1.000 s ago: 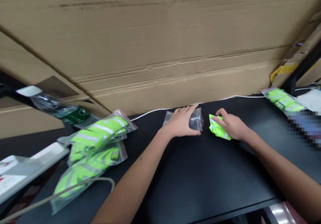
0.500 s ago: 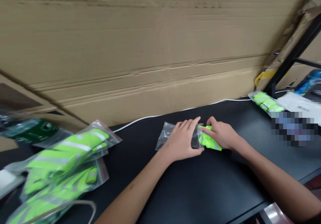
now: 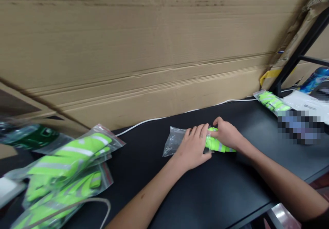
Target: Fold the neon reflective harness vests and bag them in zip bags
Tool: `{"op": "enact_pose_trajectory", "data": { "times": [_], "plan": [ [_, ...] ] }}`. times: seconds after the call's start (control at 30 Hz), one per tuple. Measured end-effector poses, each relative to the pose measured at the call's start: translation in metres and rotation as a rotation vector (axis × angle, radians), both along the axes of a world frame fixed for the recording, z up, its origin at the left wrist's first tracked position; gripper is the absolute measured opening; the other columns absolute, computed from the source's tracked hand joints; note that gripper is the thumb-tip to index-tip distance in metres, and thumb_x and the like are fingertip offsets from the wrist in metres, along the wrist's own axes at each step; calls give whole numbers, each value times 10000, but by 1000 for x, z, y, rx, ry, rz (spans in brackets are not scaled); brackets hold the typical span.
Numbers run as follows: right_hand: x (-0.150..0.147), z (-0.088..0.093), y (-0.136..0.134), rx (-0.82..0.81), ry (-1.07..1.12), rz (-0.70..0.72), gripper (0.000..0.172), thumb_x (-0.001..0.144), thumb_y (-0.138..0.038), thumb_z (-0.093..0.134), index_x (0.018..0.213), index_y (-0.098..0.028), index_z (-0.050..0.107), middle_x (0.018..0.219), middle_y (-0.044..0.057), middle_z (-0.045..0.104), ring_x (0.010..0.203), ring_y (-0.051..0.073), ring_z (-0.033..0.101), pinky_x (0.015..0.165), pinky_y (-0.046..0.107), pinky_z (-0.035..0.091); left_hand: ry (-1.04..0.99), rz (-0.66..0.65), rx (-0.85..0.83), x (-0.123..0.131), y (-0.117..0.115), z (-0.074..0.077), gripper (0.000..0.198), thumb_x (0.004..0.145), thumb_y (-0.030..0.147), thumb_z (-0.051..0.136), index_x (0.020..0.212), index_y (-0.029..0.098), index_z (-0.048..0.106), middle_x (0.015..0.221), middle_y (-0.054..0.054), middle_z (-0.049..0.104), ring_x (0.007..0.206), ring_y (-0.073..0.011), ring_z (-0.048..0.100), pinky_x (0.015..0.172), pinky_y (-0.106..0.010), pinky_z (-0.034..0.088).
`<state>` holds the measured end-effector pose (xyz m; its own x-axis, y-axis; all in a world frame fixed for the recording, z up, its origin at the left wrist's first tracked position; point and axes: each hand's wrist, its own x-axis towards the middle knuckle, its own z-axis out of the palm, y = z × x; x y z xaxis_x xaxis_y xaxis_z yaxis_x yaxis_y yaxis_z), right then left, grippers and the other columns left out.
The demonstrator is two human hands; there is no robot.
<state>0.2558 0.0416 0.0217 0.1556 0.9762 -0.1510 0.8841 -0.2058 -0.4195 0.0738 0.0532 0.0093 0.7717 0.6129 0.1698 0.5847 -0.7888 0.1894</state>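
Note:
A small clear plastic bag (image 3: 174,140) lies flat on the black table (image 3: 218,188). My left hand (image 3: 194,148) rests on its right end, fingers curled on the bag's mouth. My right hand (image 3: 226,135) grips a folded neon-green reflective cloth (image 3: 218,146) and holds it against the bag's opening, touching my left fingers. Most of the cloth is hidden under the two hands.
Filled bags of the same green cloth (image 3: 66,167) are piled at the left with a green bottle (image 3: 28,136) behind. Another filled bag (image 3: 272,100) and white papers (image 3: 305,104) lie far right. A white cable (image 3: 154,120) runs along the cardboard wall (image 3: 154,51).
My right hand has brought the green cloth leftward until it meets the bag's mouth under my left hand. The view has shifted right and down.

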Motion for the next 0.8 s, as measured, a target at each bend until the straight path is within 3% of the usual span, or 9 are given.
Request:
{"op": "enact_pose_trajectory", "data": {
  "times": [0.17,0.27,0.4,0.6,0.8],
  "plan": [
    [-7,-5,0,78,-31,-18,410,879,-484,596,1104,-156,496,910,150,720,843,285,698,621,293,386,38,32,74,3,-4,-5,797,819,376,534,1490,30,279,1518,-248,414,1377,-373,415,1128,-523,319],
    [-11,-6,0,94,36,22,356,888,-380,615,1123,-155,468,926,147,714,866,281,695,645,289,402,51,45,117,3,-3,-8,831,814,399,538,1498,19,258,1531,-259,385,1419,-383,357,1163,-547,255],
    [-3,0,-3,66,219,198,242,919,-241,556,1126,-167,455,1048,135,693,941,242,668,744,293,442,39,43,138,3,-3,-9,859,787,415,567,1497,21,284,1520,-243,398,1427,-396,330,1190,-561,197],
    [20,0,-8,31,525,451,307,948,-349,535,1207,-198,469,1139,84,664,1012,206,625,827,319,486,24,69,162,3,-7,-10,880,786,445,558,1496,-7,300,1520,-255,406,1450,-393,296,1204,-608,123],
    [15,-18,-1,58,666,355,285,849,-307,644,1075,-183,524,978,48,710,848,172,637,710,288,487,62,73,173,6,-10,-3,780,773,432,566,1409,1,428,1417,-260,507,1396,-400,362,1202,-643,75]
  ]
}}
